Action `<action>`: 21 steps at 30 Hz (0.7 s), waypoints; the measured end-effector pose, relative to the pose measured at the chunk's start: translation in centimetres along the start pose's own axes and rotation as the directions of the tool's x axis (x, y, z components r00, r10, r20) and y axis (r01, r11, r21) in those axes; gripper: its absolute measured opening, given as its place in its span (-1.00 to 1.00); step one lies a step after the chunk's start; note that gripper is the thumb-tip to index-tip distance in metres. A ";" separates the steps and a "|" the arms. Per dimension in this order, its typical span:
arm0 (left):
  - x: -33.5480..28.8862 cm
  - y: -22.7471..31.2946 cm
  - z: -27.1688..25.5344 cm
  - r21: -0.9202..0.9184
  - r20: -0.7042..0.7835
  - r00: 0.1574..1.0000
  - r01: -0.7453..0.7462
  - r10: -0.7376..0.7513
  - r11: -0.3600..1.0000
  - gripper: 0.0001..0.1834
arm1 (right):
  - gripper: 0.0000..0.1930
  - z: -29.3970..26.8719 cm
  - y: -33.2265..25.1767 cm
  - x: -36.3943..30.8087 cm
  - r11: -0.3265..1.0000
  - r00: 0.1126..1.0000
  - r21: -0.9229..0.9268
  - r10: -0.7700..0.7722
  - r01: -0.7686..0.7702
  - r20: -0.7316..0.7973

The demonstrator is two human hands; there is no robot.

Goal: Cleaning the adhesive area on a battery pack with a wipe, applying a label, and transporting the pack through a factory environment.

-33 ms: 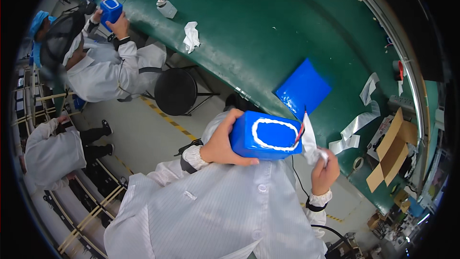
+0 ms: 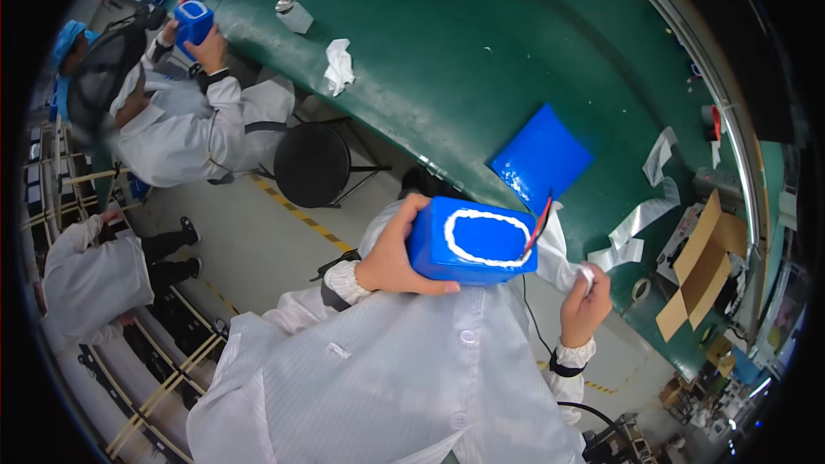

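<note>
My left hand (image 2: 394, 255) grips a blue-wrapped battery pack (image 2: 490, 235) by its left end, in front of my chest. A ring of white sealant runs around the face turned up toward me. Red and black wires (image 2: 540, 225) come out at the right side of that face. In my right hand (image 2: 586, 309), fingers pinched together, is a crumpled white tissue (image 2: 563, 259), which hangs to the right of the pack. Beyond the pack, a flat blue sheet (image 2: 543, 159) lies on the green table (image 2: 447, 43).
Strips of clear film (image 2: 632, 228), a tape roll (image 2: 641, 291) and an open cardboard box (image 2: 700, 271) lie at the right. Another tissue (image 2: 339, 66) and a metal-capped bottle (image 2: 294, 15) are farther left. A co-worker (image 2: 172, 120) holds a similar pack near a black stool (image 2: 312, 165).
My right hand has shifted slightly right and up, and the tissue now slopes away below the wires. The pack has moved a little left in my left hand.
</note>
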State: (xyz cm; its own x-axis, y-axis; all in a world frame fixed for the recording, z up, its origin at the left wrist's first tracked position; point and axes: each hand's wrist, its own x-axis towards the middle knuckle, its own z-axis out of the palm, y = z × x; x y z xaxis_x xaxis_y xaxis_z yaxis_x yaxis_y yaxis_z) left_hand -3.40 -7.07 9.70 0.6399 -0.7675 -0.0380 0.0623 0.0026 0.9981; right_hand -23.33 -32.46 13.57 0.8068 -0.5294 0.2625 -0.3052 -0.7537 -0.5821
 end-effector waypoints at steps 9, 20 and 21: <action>0.5 -1.0 -1.4 -0.069 0.049 0.998 0.038 -0.035 0.997 0.10 | -0.88 2.8 -2.5 2.5 0.905 0.931 0.224 0.362 -0.362 0.041; 1.1 -2.0 -2.3 -0.108 0.071 0.997 0.038 -0.031 0.993 0.09 | -0.71 7.0 -4.5 8.3 -0.112 0.619 0.784 0.550 -0.611 0.561; 1.0 -2.0 -2.5 -0.132 0.062 0.998 0.034 -0.026 0.991 0.09 | -0.63 7.2 -4.8 9.1 -0.234 0.612 0.786 0.515 -0.573 0.600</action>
State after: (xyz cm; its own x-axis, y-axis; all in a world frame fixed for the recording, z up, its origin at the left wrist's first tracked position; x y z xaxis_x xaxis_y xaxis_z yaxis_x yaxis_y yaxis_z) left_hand -0.92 -6.24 7.50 0.5894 -0.8055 -0.0612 0.1848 0.0607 0.9809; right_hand -10.92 -30.87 13.22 0.6403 -0.4786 -0.6008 0.0069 0.7857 -0.6185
